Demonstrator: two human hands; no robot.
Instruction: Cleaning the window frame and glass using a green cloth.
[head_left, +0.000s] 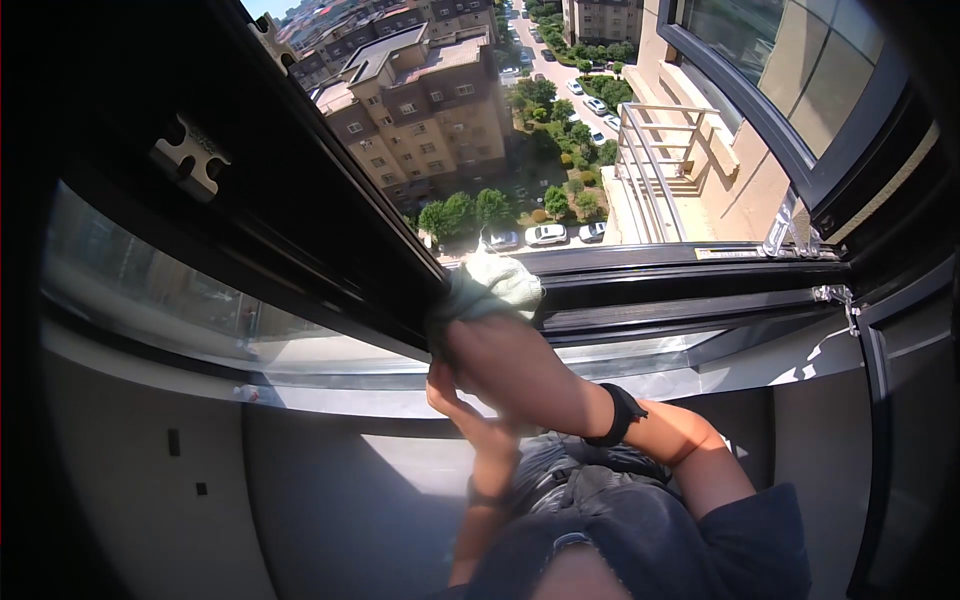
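Observation:
My right hand (495, 360), blurred, presses a pale green cloth (499, 281) against the lower end of a dark window mullion (360, 202). Part of the cloth is bunched over the black window sill frame (637, 289), and my hand hides some of it. A black band (621, 415) circles my right wrist. Just below, my left hand (469, 412) is raised to the inner edge of the mullion. Its fingertips are partly hidden behind my right hand, so whether it grips anything is unclear.
An outward-opened window sash (814, 165) stands at the right, joined by a metal hinge arm (784, 225). An inner sash (874, 352) is swung inward. Metal strike plates (191, 157) sit on the mullion. Beyond the opening is a long drop to parked cars (546, 235) and trees.

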